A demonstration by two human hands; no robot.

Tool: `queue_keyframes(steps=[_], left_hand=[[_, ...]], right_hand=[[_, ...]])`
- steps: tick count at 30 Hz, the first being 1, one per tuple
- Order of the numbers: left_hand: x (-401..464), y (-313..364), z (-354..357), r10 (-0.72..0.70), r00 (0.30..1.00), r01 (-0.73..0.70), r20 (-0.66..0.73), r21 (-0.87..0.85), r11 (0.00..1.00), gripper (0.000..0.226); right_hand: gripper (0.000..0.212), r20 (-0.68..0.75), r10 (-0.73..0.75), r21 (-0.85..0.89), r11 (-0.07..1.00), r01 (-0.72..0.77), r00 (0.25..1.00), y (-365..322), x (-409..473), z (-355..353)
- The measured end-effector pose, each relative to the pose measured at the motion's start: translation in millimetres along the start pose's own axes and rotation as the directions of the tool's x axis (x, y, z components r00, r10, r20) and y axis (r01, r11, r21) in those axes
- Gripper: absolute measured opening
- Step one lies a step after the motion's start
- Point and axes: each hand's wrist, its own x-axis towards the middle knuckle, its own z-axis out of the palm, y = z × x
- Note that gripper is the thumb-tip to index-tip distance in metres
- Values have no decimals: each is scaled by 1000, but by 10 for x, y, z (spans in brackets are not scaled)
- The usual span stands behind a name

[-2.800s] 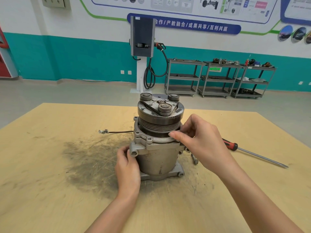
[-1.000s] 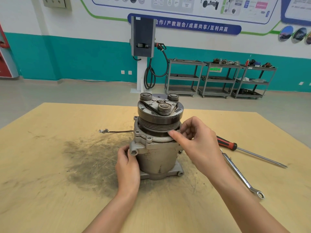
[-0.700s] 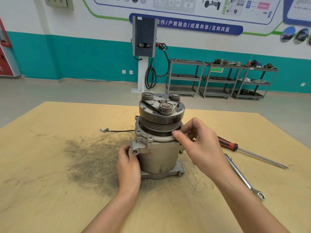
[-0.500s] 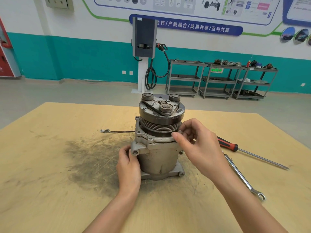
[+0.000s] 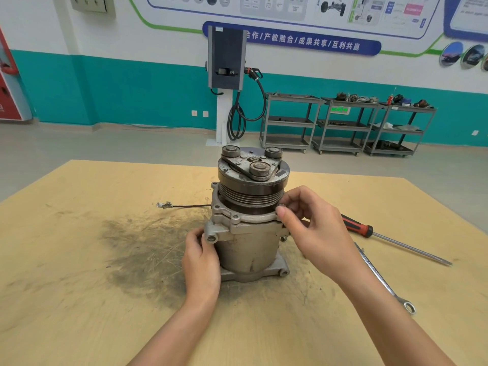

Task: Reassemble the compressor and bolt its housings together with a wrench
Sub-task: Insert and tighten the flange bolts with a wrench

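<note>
Metal, grey and worn, the compressor (image 5: 248, 228) stands upright near the middle of a yellowish wooden table (image 5: 79, 299), and we look down on it from above. Its dark grooved pulley (image 5: 252, 186) sits on top, with three round bosses on the upper face. Our left hand (image 5: 202, 268) grips the lower left side of the body, fingers curled round the casting just under a bolt lug. Our right hand (image 5: 314, 225) is at the right side of the upper flange, thumb and forefinger pinching a small bolt (image 5: 281, 206) whose round head shows just above the thumb tip; we cannot tell how far it is seated in its hole. A thin black wire (image 5: 184, 206) with a small terminal runs left from the compressor across the table. A dark smear of grime (image 5: 148, 249) spreads over the wood to the left and near side of the base. To the right, a wrench (image 5: 383, 278) lies on the table, partly hidden by our right forearm, its ring end nearest us. Beyond it lies a screwdriver (image 5: 383, 239) with a red and black handle, shaft pointing right. Far off, a charging post (image 5: 226, 75) and grey shelf carts (image 5: 343, 122) stand against a teal and white wall.
</note>
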Motion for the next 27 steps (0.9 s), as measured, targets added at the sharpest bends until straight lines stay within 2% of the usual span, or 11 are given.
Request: queue_keyframes(steps=[6,12,19,27], left_hand=[[2,-1,-8,-3,1000,3,9,-2,1000,19],[4,0,-5,4,1000,-4,0,13,1000,18],[-3,12,-1,5,1000,-5,7,-1,1000,18],[6,-8,-4,4,1000,-4,-13,14,1000,18]], right_hand=[[21,-76,15,-42,999,-18,997,-25,37,48],[9,-16,3,3,1000,-3,1000,2,1,9],[19,-84,-2,-62,998,-3,996,-15,28,59],[11,11,19,24,1000,-19,1000,-4,15,-15]])
